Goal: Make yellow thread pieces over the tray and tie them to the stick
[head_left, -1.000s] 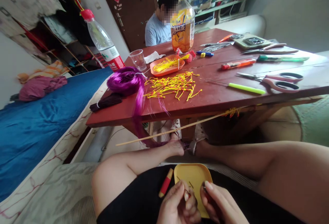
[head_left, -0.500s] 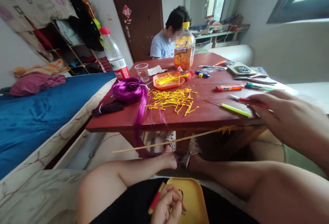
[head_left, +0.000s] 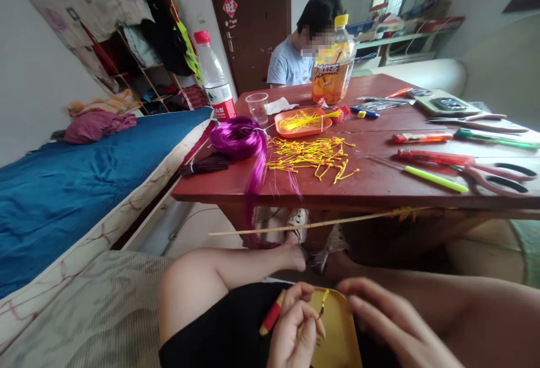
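Observation:
Low over my lap, my left hand (head_left: 295,328) is closed in a pinch on a small yellow cord (head_left: 324,300) with a dark end. A red and tan wooden rod (head_left: 273,313) sticks out beside that hand; whether it is gripped too I cannot tell. Underneath is a yellow tray (head_left: 348,345) resting on my lap. My right hand (head_left: 392,323) hovers at the tray's right side, fingers stretched out and holding nothing. On the table, a pair of scissors (head_left: 495,179) lies near the front right edge, by a red-handled tool (head_left: 436,157).
Yellow cord pieces (head_left: 312,154) lie mid-table, behind them an orange dish (head_left: 301,127). A purple thread hank (head_left: 238,138) drapes over the front edge. A thin stick (head_left: 304,225) juts out below it. Bottles (head_left: 221,106) stand farther back; a person (head_left: 291,64) sits opposite.
My right hand has come from the table's right side down to my lap and is empty. The scissors now show on the table. The view has shifted, moving the table rightward in frame.

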`<state>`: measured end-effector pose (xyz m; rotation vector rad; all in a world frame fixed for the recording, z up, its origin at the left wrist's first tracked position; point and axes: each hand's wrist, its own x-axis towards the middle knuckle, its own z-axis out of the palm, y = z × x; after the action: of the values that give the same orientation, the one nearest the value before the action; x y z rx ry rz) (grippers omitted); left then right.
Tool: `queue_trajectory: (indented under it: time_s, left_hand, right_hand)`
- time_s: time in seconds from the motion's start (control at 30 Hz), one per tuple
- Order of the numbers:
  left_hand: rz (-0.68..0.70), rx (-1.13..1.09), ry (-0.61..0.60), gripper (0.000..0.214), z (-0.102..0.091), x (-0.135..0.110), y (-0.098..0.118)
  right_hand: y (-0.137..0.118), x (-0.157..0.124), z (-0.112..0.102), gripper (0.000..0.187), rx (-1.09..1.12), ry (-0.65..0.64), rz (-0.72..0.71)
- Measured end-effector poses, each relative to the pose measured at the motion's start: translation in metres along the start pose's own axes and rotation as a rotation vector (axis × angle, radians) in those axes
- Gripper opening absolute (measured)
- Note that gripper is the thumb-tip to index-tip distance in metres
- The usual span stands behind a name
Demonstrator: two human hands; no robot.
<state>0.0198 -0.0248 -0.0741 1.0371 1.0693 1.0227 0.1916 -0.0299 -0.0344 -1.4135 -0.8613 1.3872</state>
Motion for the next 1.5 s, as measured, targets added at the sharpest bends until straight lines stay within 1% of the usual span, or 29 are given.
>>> queue_trajectory:
  time_s: [0.03, 0.1, 0.13, 0.17, 0.27, 0.37, 0.43, 0.5, 0.53, 0.57, 0.6, 0.63, 0.7, 0.77, 0.8, 0.9, 0.97, 1.07, 1.13, 1.2, 1.27, 1.3, 1.37, 1.4, 1.5]
  left_hand:
    - [0.007, 0.022, -0.005, 0.037, 0.0, 0.0, -0.002]
    - [0.019, 0.072, -0.016, 0.037, 0.0, -0.001, -0.006]
    - [0.022, 0.095, -0.02, 0.036, 0.0, -0.001, -0.007]
    - [0.022, 0.114, -0.024, 0.036, 0.0, -0.002, -0.009]
    - [0.016, 0.147, -0.056, 0.036, -0.001, -0.004, -0.011]
    - [0.01, 0.189, -0.132, 0.035, -0.006, -0.005, -0.007]
    - [-0.047, 0.226, -0.188, 0.034, -0.012, -0.006, 0.002]
    - [-0.132, 0.252, -0.174, 0.032, -0.017, -0.005, 0.013]
    - [-0.153, 0.267, -0.138, 0.03, -0.018, -0.005, 0.02]
    - [-0.14, 0.291, -0.106, 0.028, -0.017, -0.004, 0.026]
    - [-0.105, 0.325, -0.106, 0.026, -0.016, -0.003, 0.032]
    - [-0.06, 0.367, -0.128, 0.024, -0.013, -0.002, 0.037]
    - [-0.034, 0.458, -0.244, 0.022, -0.007, 0.001, 0.044]
    - [-0.09, 0.497, -0.329, 0.02, -0.002, 0.002, 0.047]
    - [-0.136, 0.483, -0.341, 0.019, 0.0, 0.001, 0.048]
    - [-0.271, 0.321, -0.35, 0.016, 0.001, 0.0, 0.047]
    - [-0.334, 0.208, -0.389, 0.016, 0.0, 0.0, 0.047]
    - [-0.383, 0.17, -0.443, 0.017, -0.002, 0.0, 0.046]
    - [-0.404, 0.23, -0.422, 0.015, -0.005, -0.001, 0.043]
    - [-0.418, 0.307, -0.332, 0.017, -0.006, -0.003, 0.039]
    - [-0.415, 0.36, -0.24, 0.021, -0.007, -0.004, 0.034]
    - [-0.408, 0.366, -0.214, 0.021, -0.006, -0.004, 0.032]
    - [-0.388, 0.341, -0.204, 0.019, -0.004, -0.004, 0.029]
    - [-0.379, 0.317, -0.211, 0.018, -0.002, -0.003, 0.028]
    - [-0.357, 0.267, -0.218, 0.015, 0.001, 0.0, 0.029]
  right_hand:
    - [0.019, -0.002, 0.013, 0.037, 0.191, -0.101, 0.152]
    - [0.045, -0.002, 0.033, 0.04, 0.539, -0.178, 0.385]
    - [0.052, -0.001, 0.039, 0.04, 0.655, -0.174, 0.428]
    - [0.056, 0.0, 0.043, 0.04, 0.731, -0.16, 0.441]
    - [0.053, 0.002, 0.043, 0.039, 0.774, -0.109, 0.366]
    - [0.042, 0.001, 0.033, 0.04, 0.673, -0.077, 0.271]
    - [0.034, -0.001, 0.026, 0.041, 0.511, -0.061, 0.187]
    - [0.027, -0.005, 0.021, 0.041, 0.351, -0.072, 0.108]
    - [0.024, -0.007, 0.019, 0.04, 0.296, -0.094, 0.083]
    - [0.022, -0.009, 0.018, 0.038, 0.251, -0.124, 0.061]
    - [0.021, -0.01, 0.018, 0.037, 0.204, -0.154, 0.042]
    - [0.021, -0.011, 0.017, 0.036, 0.155, -0.174, 0.022]
    - [0.024, -0.012, 0.018, 0.037, 0.057, -0.206, -0.004]
    - [0.028, -0.012, 0.019, 0.039, 0.021, -0.228, -0.001]
    - [0.029, -0.012, 0.02, 0.04, 0.037, -0.247, 0.021]
    - [0.029, -0.011, 0.022, 0.047, 0.156, -0.324, 0.13]
    - [0.029, -0.012, 0.022, 0.05, 0.216, -0.369, 0.194]
    - [0.031, -0.011, 0.022, 0.05, 0.24, -0.413, 0.23]
    - [0.031, -0.011, 0.021, 0.05, 0.226, -0.409, 0.219]
    - [0.03, -0.012, 0.02, 0.049, 0.17, -0.378, 0.184]
    - [0.027, -0.012, 0.021, 0.048, 0.059, -0.337, 0.128]
    - [0.026, -0.012, 0.021, 0.048, -0.007, -0.319, 0.099]
    - [0.025, -0.013, 0.022, 0.048, -0.111, -0.291, 0.059]
    - [0.026, -0.013, 0.022, 0.048, -0.129, -0.278, 0.048]
    - [0.033, -0.013, 0.022, 0.047, -0.108, -0.244, 0.022]
